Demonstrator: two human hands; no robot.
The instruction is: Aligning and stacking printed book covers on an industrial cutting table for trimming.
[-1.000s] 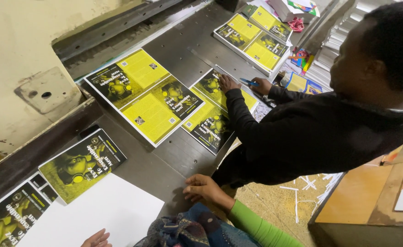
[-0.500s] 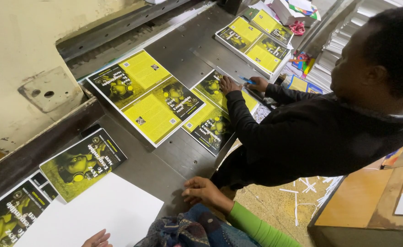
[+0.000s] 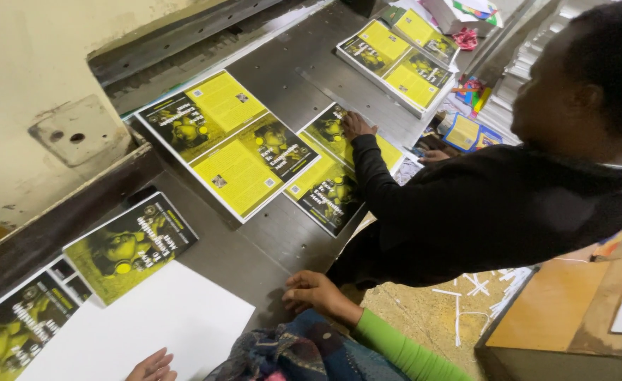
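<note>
Head view: right hand (image 3: 314, 291) rests flat and empty on the metal table (image 3: 282, 240); left hand (image 3: 152, 367), fingers spread, presses a white sheet (image 3: 155, 328). It looks light and floppy, best lifted by an edge.

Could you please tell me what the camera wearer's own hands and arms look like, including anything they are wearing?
Both hands are bare, with no gloves, and I can see no rings. The right hand comes out of a bright green long sleeve, close-fitting to the wrist. A dark patterned cloth drapes beside it. Only the fingers of the left hand show; its sleeve is out of view.
</note>
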